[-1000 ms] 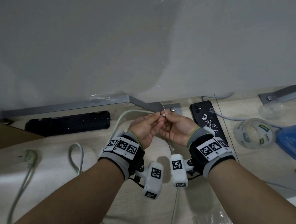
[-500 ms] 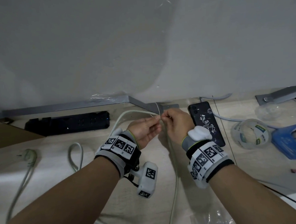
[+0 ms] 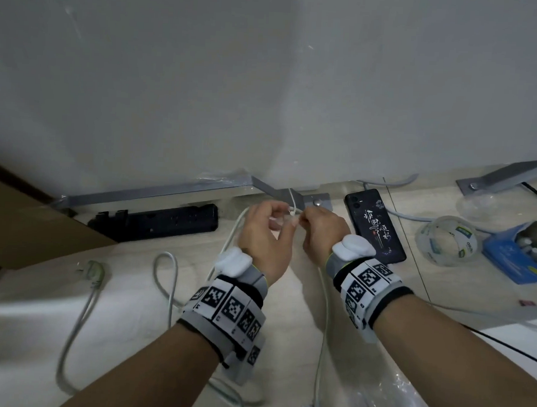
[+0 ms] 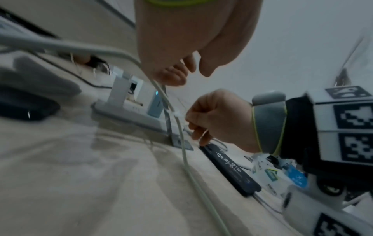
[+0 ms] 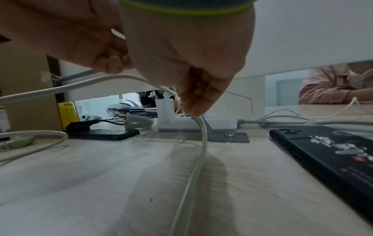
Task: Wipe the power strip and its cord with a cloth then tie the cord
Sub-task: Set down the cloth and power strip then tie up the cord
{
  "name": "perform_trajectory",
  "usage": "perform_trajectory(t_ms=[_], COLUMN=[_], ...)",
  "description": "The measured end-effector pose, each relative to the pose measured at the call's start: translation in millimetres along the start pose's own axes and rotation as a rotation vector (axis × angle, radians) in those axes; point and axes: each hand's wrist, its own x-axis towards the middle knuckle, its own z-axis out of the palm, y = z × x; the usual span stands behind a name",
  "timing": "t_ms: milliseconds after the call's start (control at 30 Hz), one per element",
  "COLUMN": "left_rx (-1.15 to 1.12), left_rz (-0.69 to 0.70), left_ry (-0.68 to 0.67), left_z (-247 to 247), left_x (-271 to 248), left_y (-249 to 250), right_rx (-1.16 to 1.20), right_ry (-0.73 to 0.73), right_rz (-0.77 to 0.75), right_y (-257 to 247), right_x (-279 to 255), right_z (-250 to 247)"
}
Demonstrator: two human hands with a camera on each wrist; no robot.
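Overhead, both hands pinching cord, right wrist alone reveals white strip behind.

A plain pale grey partition wall rises just beyond the grip. Below it runs a light wood-grain desk surface. Grey metal brackets fasten wall to desk, left and right. Soft, even light, faint shadows underneath.

Pale white cord across a light wood-grain table. Black power strip by the grey wall. Black phone with white lettering, blue box, black-and-white checkered wristbands.
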Motion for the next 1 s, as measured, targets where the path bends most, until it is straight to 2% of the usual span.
perform_trajectory(t_ms=[67, 100, 167, 233, 267, 333, 467, 567, 767, 867, 1000], left_rx=[0.296, 0.443, 0.603, 0.549, 0.485, 0.453, 0.367, 0.332, 0.539, 0.551, 0.544], left_rz=[0.119, 0.105, -0.081, -0.323, -0.373, -0.304, -0.039, -0.056, -0.127, -0.107, -0.112], left_ry=[0.128, 0.163, 0.070, -0.110, -0.165, -0.168, -0.119, -0.184, -0.252, -0.240, -0.222], left_z=[-14.6, -21.5, -33.8, -41.5, -43.6, -44.3, -32.0, -23.7, -21.4, -23.1, -23.4], left_x=[1.3, 2.1, 6.4, 15.8, 18.6, 20.4, 15.4, 24.4, 47.5, 47.2, 48.0], left_y=[1.4, 0.1, -9.7, -18.3, -19.2, -9.7, 18.7, 28.0, 8.5, 5.0, 5.5], right_rx=[-0.003, 0.004, 0.007, 0.011, 0.019, 0.035, -0.015, 0.004, 0.074, 0.108, 0.068], right_ry=[-0.017, -0.018, -0.019, -0.037, -0.046, -0.041, -0.041, -0.023, 0.090, 0.070, -0.001], right_rz=[0.023, 0.032, 0.056, 0.089, 0.103, 0.133, 0.189, 0.225, 0.321, 0.352, 0.268], right_y=[-4.8, -6.7, -11.8, -14.9, -15.1, -11.6, 1.8, 8.0, 10.2, 12.5, 17.4], right_x=[-1.7, -1.7, -2.5, -2.4, -3.2, -1.2, 12.2, 21.2, 34.7, 29.3, 0.6], right_z=[-2.9, -2.6, -1.9, 0.6, 0.1, -5.8, -28.6, -37.5, -36.1, -32.2, -23.3])
